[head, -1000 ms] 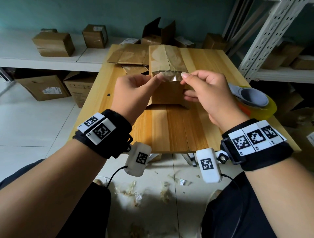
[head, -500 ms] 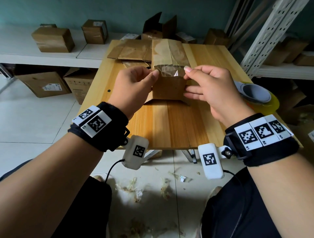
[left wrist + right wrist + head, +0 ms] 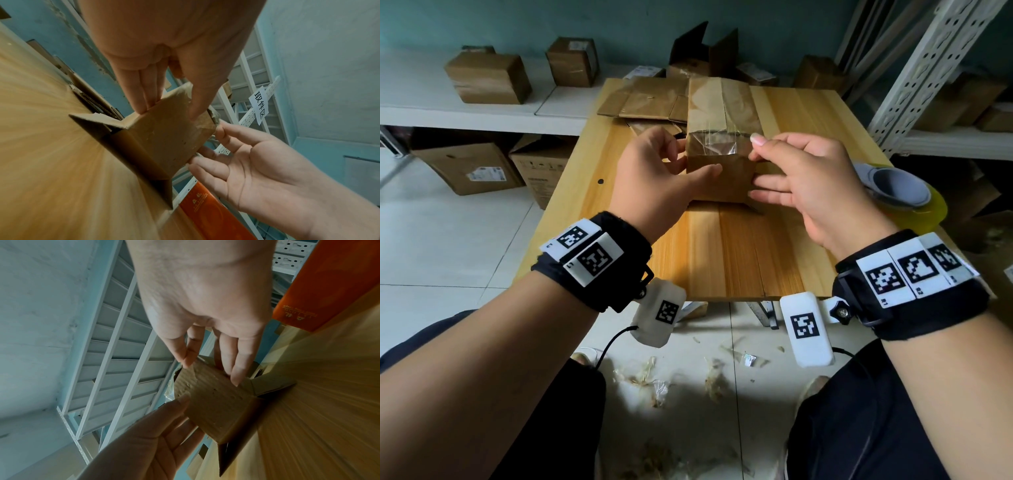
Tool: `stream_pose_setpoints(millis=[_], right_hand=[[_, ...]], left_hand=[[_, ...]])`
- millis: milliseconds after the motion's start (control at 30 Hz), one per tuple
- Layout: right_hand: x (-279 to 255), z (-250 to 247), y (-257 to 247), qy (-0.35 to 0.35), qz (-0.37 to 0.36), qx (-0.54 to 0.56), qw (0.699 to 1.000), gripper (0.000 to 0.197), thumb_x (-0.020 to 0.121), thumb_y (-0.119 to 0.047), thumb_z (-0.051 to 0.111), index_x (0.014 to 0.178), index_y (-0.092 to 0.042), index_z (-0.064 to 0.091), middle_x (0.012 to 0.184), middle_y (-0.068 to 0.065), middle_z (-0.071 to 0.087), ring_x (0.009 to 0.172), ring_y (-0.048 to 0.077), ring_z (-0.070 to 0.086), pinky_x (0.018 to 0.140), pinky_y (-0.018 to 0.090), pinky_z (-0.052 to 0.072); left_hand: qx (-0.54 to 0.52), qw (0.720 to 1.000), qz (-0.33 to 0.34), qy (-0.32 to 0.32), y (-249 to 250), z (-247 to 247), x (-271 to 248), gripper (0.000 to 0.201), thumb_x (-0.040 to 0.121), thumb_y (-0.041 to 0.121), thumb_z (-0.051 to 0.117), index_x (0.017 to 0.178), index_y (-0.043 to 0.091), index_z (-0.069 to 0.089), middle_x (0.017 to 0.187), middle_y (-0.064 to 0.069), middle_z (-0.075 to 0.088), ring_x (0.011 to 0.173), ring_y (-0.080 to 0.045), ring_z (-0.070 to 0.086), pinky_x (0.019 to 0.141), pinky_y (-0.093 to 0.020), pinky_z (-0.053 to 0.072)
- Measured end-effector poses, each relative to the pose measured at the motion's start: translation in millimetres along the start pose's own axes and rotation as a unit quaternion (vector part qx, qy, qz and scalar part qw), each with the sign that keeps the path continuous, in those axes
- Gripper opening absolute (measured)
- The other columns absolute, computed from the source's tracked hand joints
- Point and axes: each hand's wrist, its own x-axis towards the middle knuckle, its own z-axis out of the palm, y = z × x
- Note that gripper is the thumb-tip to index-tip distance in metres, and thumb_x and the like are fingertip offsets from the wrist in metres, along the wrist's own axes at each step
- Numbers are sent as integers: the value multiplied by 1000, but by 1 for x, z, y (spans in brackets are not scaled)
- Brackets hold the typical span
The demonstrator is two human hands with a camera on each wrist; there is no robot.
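A small brown cardboard box (image 3: 722, 181) stands on the wooden table (image 3: 722, 260) with its lower flaps splayed out. Clear tape (image 3: 714, 144) runs over its top front edge. My left hand (image 3: 664, 178) lies against it, thumb flat across the front face (image 3: 197, 104) and straight fingers (image 3: 144, 97) on the left side. My right hand (image 3: 801, 171) is at the right side. Its index fingertip sits on the top right corner and its other straight fingers (image 3: 197, 160) touch the right edge. In the right wrist view my right thumb touches the top edge of the box (image 3: 218, 402).
Flattened cardboard pieces (image 3: 650, 99) lie at the table's far end, one long piece (image 3: 722, 99) right behind the box. A yellow tape roll with a grey dispenser (image 3: 904, 192) sits at the right edge. White metal racking (image 3: 928, 61) stands to the right, and boxes (image 3: 489, 82) sit on a low shelf to the left.
My left thumb has slid down from the taped top edge to the front face. My right fingers have spread out against the right side. The box stays in place.
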Motion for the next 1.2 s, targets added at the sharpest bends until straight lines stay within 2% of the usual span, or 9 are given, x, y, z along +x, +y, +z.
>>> stream_pose_setpoints(millis=[100,167,300,433,767,900,1067,1133,1200], right_hand=[[-2,3,0,-3,-3,-2,1000,19,102,-29,70,94,-13,77,107,1,79,92,19,80,85,42,66],[-3,3,-1,-2,-2,-2,1000,19,102,-30,70,94,-13,77,106,0,78,93,20,80,85,43,66],[-3,3,-1,-5,-2,4,1000,19,103,-28,69,95,-12,76,104,1,79,91,20,80,86,44,66],[-3,1,-1,-4,-2,5,1000,19,103,-27,69,94,-12,76,105,2,79,91,21,80,86,45,66],[0,0,1,5,6,-4,1000,21,101,-32,70,90,-16,77,120,3,73,101,28,75,84,45,66],[0,0,2,5,6,-9,1000,21,101,-32,71,87,-18,77,120,4,74,100,28,76,83,45,66],[1,0,3,9,4,-16,1000,22,101,-32,70,89,-16,77,113,3,76,93,26,79,84,47,66],[1,-1,4,9,1,-22,1000,22,101,-33,70,90,-17,78,115,3,75,94,27,79,85,47,66],[2,-1,4,11,-1,-25,1000,21,101,-34,70,90,-17,78,115,3,75,93,26,79,85,46,66]], left_hand=[[44,998,13,30,2,-1,-1,48,76,40,89,82,26,43,93,2,71,85,-28,73,69,-50,62],[48,998,13,38,4,-3,-1,44,75,46,84,83,29,44,98,-1,71,89,-29,71,75,-56,59],[32,999,7,33,6,-5,-1,42,76,53,79,93,26,51,102,-2,71,97,-21,71,81,-53,61],[0,1000,-11,14,8,-4,-2,37,81,47,78,99,27,53,109,-1,74,101,-13,73,81,-49,63],[-9,1000,-6,-2,5,-3,-1,37,83,60,72,95,30,53,105,-8,73,101,-25,72,84,-57,60],[-3,1000,-9,-5,5,-3,-1,36,83,60,71,94,31,53,104,-7,72,101,-25,72,85,-56,60],[24,1000,-9,-3,8,-3,-1,26,82,48,68,82,25,56,89,-11,69,92,-32,69,83,-57,59],[10,1000,-21,-12,10,-4,-1,30,80,48,64,74,20,59,79,-8,63,89,-33,69,86,-61,59],[-12,999,-42,-30,10,-5,0,36,77,48,61,70,14,65,77,-8,62,85,-31,66,90,-65,57]])
